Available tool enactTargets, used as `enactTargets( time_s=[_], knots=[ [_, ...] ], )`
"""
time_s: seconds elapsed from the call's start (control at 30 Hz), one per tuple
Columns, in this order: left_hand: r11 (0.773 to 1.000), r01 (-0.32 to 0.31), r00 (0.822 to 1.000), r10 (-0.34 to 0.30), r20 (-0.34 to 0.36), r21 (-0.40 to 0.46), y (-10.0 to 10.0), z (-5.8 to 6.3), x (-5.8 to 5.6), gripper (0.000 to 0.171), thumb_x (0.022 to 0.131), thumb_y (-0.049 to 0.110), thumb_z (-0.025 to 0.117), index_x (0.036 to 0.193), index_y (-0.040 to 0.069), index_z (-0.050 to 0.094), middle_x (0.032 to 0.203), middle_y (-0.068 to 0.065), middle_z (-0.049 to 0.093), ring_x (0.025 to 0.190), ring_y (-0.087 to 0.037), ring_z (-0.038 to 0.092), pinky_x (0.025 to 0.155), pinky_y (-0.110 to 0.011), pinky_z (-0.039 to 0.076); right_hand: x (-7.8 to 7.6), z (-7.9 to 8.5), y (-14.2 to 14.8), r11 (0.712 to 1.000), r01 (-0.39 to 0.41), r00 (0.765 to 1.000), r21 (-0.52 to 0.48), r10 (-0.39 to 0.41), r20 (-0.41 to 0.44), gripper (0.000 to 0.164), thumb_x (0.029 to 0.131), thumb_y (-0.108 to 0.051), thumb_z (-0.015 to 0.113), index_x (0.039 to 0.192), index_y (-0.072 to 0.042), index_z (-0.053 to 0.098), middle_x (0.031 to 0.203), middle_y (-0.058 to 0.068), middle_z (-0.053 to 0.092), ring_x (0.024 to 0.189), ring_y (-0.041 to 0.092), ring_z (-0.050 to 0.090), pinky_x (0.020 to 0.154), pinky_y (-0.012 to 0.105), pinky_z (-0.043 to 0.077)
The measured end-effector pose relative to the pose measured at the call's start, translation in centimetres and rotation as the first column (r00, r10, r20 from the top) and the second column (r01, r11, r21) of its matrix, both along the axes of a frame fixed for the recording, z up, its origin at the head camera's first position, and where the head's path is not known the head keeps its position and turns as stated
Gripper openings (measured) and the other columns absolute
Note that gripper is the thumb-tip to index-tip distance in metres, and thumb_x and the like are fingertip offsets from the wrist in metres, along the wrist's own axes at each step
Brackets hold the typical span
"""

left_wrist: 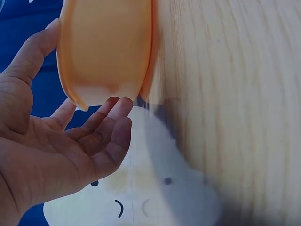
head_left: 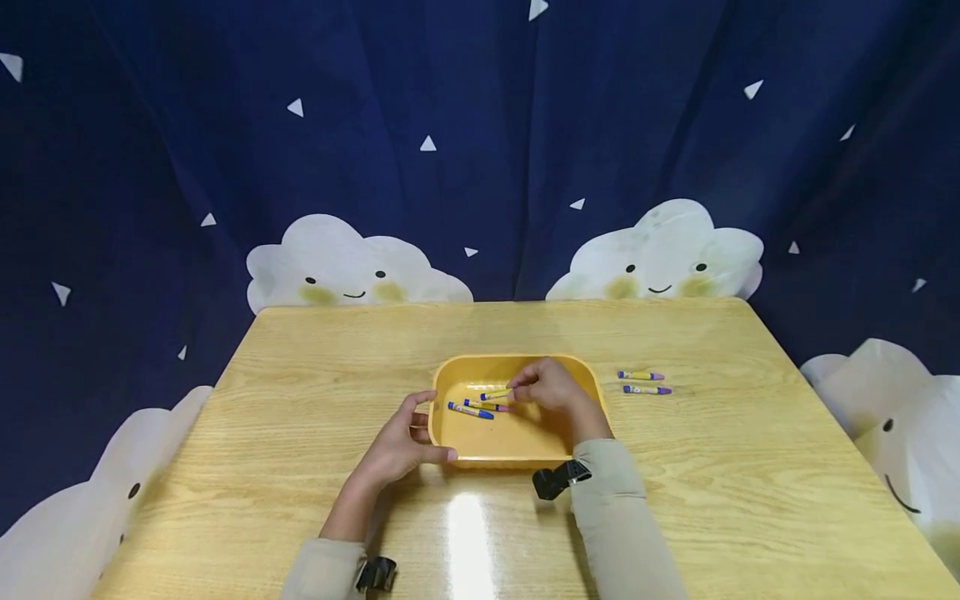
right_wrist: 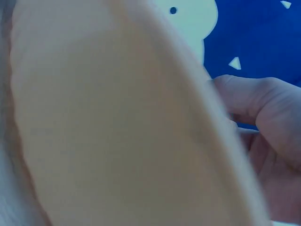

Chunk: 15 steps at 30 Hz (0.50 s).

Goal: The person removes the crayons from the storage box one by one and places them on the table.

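Note:
A yellow plastic tray [head_left: 517, 442] sits on the table in the head view. My left hand [head_left: 397, 446] holds its left end, thumb at the front rim and fingers spread along the side; the left wrist view shows the thumb against the tray wall [left_wrist: 108, 52]. Over the tray, my right hand [head_left: 553, 387] pinches a yellow crayon [head_left: 492, 395] between thumb and fingertips. Below it lie a blue crayon [head_left: 471, 411] and a yellow crayon with a pinkish tip [head_left: 480, 405]. In the right wrist view the tray wall [right_wrist: 117, 122] hides the fingertips.
Two crayons, one yellow [head_left: 639, 376] and one purple-tipped [head_left: 647, 390], lie side by side on the wooden table [head_left: 322, 358] right of the tray. Behind the table hangs a dark blue curtain [head_left: 480, 167] with white clouds.

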<state>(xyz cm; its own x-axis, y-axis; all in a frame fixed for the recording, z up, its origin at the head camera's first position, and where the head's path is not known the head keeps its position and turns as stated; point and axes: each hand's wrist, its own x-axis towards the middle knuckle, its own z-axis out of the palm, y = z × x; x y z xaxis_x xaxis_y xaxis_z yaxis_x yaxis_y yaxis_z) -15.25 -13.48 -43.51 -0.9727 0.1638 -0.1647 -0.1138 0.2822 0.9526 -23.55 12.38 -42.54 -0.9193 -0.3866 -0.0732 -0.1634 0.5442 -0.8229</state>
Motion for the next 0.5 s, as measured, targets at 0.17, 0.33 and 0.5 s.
enactTargets(
  time_s=[0.17, 0.33, 0.5],
  knots=[
    [1.0, 0.004, 1.0, -0.004, 0.009, 0.02, -0.1, -0.2, 0.1, 0.095, 0.059, 0.006, 0.088, 0.139, 0.012, 0.037, 0.11, -0.022, 0.049, 0.093, -0.031, 0.056, 0.073, -0.033, 0.048, 0.8, 0.9, 1.1, 0.999, 0.029, 0.999, 0.024, -0.028, -0.038, 0.008, 0.078, -0.006, 0.072, 0.084, -0.001, 0.072, 0.077, 0.001, 0.066, 0.069, 0.012, 0.052, 0.064, 0.028, 0.042],
    [1.0, 0.002, 1.0, -0.002, -0.008, -0.001, -0.1, 0.0, 0.2, 0.096, 0.058, 0.007, 0.088, 0.14, 0.01, 0.038, 0.11, -0.021, 0.049, 0.094, -0.03, 0.055, 0.075, -0.036, 0.047, 1.4, 1.8, 2.3, 0.999, 0.035, 0.999, 0.007, -0.035, -0.034, 0.009, 0.077, -0.005, 0.073, 0.085, -0.001, 0.071, 0.077, 0.001, 0.066, 0.069, 0.014, 0.052, 0.064, 0.028, 0.043],
    [1.0, 0.01, 1.0, -0.01, -0.008, 0.021, 0.0, 0.0, 0.1, 0.096, 0.059, 0.005, 0.088, 0.14, 0.009, 0.036, 0.11, -0.022, 0.049, 0.094, -0.03, 0.056, 0.074, -0.036, 0.047, 2.0, 2.6, 3.6, 0.998, 0.061, 0.998, -0.015, -0.061, -0.029, 0.01, 0.078, -0.005, 0.072, 0.087, -0.003, 0.072, 0.08, 0.002, 0.065, 0.07, 0.018, 0.051, 0.065, 0.03, 0.043]
  ],
)
